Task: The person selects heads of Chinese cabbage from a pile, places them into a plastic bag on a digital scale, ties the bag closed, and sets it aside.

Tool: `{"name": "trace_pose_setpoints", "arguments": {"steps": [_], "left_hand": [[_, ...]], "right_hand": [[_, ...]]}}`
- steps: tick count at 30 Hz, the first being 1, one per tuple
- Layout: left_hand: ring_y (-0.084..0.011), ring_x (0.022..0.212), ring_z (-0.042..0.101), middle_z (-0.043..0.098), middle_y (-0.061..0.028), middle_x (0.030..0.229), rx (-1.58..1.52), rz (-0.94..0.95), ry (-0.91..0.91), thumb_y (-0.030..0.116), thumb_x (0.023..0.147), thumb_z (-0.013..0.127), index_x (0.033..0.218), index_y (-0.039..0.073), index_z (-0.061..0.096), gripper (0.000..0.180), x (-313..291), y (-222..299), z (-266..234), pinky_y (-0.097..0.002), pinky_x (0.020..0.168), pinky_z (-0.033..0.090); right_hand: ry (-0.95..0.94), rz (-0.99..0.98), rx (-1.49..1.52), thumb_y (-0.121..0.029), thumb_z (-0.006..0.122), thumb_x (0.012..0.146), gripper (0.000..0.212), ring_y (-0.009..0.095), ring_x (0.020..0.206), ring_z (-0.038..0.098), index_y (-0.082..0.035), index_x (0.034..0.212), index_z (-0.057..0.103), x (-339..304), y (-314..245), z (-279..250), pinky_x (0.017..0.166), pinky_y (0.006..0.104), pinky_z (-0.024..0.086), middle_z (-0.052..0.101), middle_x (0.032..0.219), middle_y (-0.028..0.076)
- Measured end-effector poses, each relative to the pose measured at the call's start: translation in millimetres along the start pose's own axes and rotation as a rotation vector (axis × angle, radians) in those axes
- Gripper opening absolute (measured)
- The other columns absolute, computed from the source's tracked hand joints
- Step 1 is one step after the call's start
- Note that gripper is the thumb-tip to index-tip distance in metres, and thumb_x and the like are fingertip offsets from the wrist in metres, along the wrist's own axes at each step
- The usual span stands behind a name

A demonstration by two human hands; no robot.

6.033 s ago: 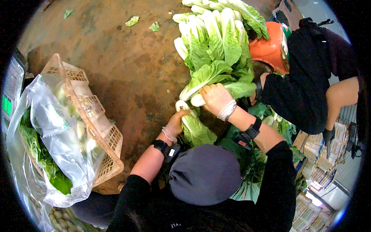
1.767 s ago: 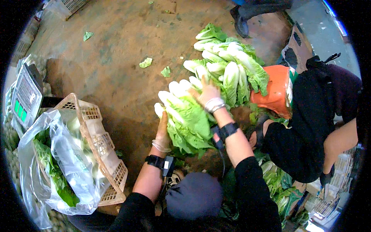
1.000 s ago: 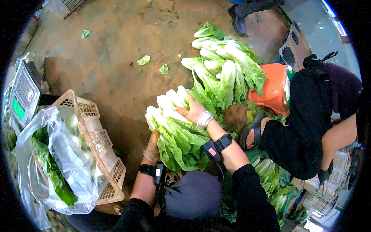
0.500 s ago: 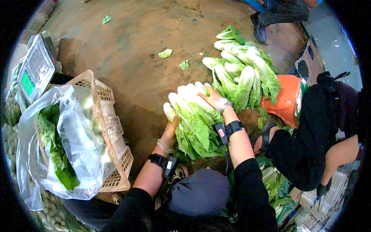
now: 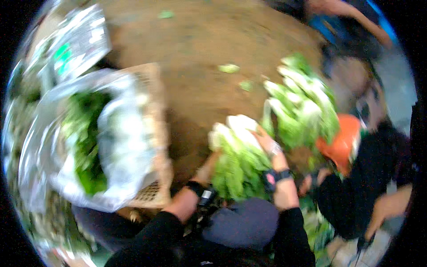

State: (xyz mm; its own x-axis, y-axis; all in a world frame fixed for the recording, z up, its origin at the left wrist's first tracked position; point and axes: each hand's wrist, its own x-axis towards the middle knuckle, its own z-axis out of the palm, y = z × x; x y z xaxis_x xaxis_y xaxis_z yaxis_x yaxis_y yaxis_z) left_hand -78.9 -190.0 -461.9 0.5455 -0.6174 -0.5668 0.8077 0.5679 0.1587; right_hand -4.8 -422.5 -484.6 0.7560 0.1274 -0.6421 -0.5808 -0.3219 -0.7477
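Between my two hands is a bunch of Chinese cabbages [image 5: 242, 164], white stems pointing away from me and pale green leaves toward me. My left hand [image 5: 209, 168] presses against the bunch's left side, its fingers partly hidden by leaves. Curled over the stems on the right is my right hand [image 5: 267, 141]. Both wrists wear black bands with small boxes. Just beyond my right hand lies a pile of similar cabbages [image 5: 302, 104] on the brown ground. The picture is smeared by motion.
At left stands a tan plastic crate [image 5: 161, 111] lined with a clear plastic bag [image 5: 38, 169] holding green leaves [image 5: 86, 147]. A scale [image 5: 82, 42] is behind it. An orange container [image 5: 341, 144] and a co-worker's dark-clothed leg [image 5: 347, 200] are at right; another person is far right.
The whole view has swung left, so everything sits farther right, and most of it lower. Both hands still hold the cabbage bunch, which looks gathered closer together.
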Motion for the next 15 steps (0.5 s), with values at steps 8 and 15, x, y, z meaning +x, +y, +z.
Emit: {"name": "trace_pose_setpoints", "arguments": {"steps": [8,15], "left_hand": [[-0.0197,0.115,0.044,0.045,-0.0093,0.127,0.264,0.345,-0.249,0.038,0.068,0.074,0.133,0.002,0.029,0.086,11,-7,24,-0.0339,0.098,0.037],[-0.0183,0.119,0.036,0.04,-0.0078,0.131,0.235,0.538,-0.41,0.022,0.056,0.079,0.137,0.003,0.021,0.101,-60,18,150,-0.0327,0.102,0.029]], "right_hand": [[0.082,0.105,-0.251,-0.03,0.061,0.082,0.057,0.019,0.106,0.048,0.0,0.127,0.041,-127,-63,-18,0.095,0.0313,0.037,0.052,0.119,0.013],[0.271,0.09,-0.556,-0.029,0.064,0.079,0.064,0.02,0.11,0.045,0.0,0.13,0.036,-227,-167,-46,0.097,0.0323,0.036,0.048,0.124,0.013]]}}
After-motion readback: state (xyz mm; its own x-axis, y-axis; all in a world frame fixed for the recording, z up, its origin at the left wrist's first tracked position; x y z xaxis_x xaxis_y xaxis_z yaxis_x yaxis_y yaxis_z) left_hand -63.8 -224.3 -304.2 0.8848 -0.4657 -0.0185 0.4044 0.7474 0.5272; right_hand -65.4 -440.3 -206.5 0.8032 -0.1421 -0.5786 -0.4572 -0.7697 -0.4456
